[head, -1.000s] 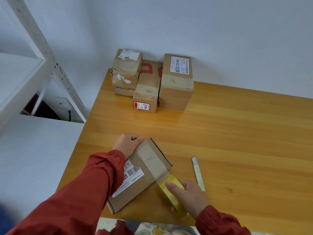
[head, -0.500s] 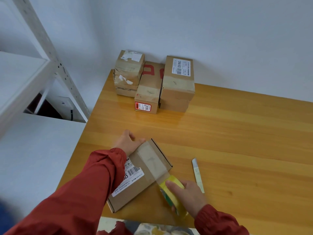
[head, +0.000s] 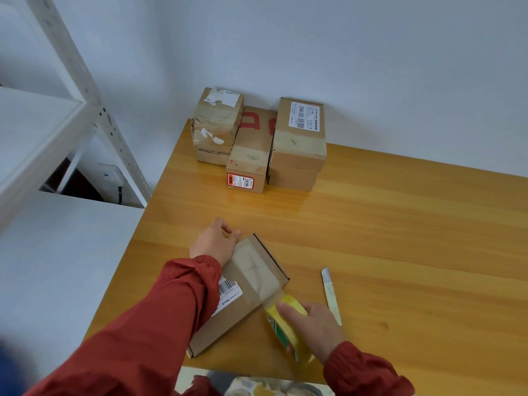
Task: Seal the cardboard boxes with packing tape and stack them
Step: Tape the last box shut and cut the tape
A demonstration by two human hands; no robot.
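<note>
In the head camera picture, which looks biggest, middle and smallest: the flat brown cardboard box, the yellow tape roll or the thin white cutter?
1. flat brown cardboard box
2. yellow tape roll
3. thin white cutter
All sit about equally near the camera.

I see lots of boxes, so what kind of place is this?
Probably a small packing or storage room: labelled cardboard boxes sit on a wooden table, a tape roll is in use, and metal shelving stands beside it.
</note>
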